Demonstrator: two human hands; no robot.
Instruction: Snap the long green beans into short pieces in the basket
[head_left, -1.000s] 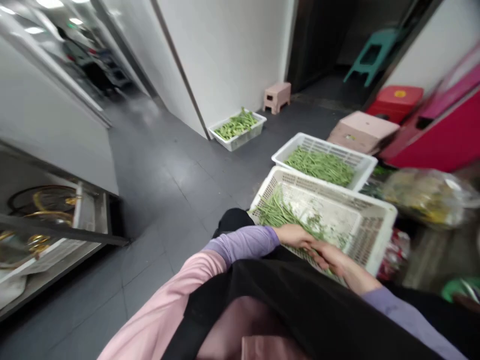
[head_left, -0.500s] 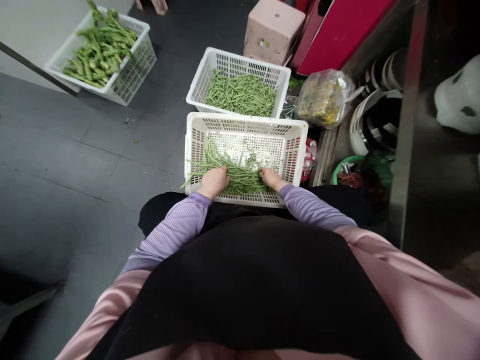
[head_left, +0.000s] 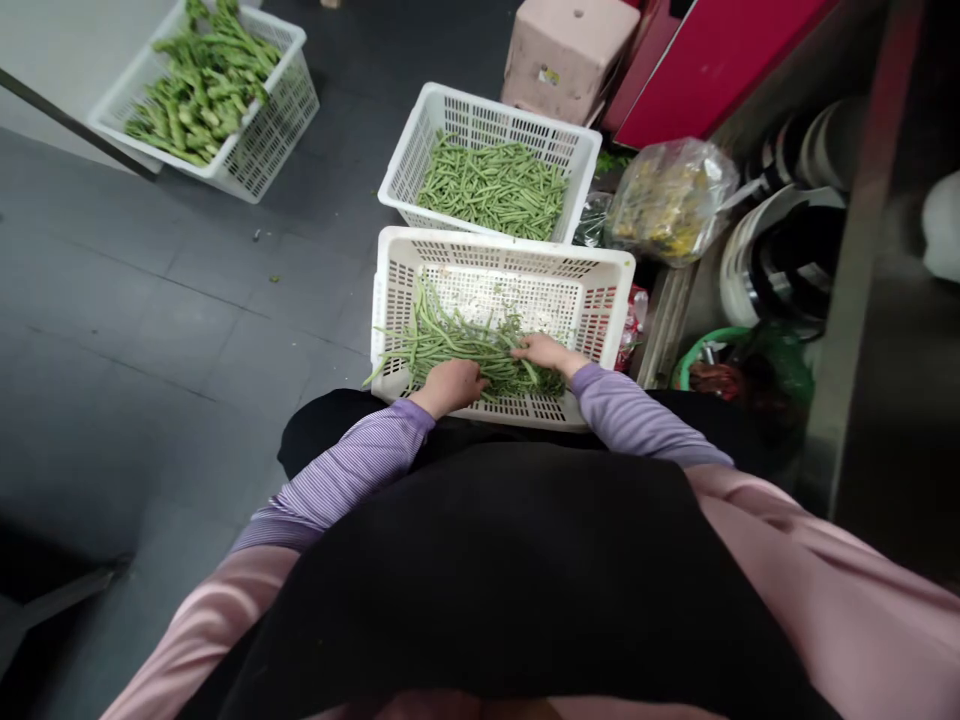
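The near crate (head_left: 600, 265) holds long beans (head_left: 450, 338) along its near side, under the left hand (head_left: 454, 387) and up to the right hand (head_left: 547, 353). Well apart, the left crate (head_left: 276, 125) holds stems (head_left: 199, 105). Just beyond the near crate, the rear crate (head_left: 495, 128) holds short beans (head_left: 491, 188); the stool (head_left: 566, 50) stands behind, the bag (head_left: 671, 205) to the right. The left hand curls, hiding some long beans; the right is nearly closed. Whether either grips any, I cannot tell.
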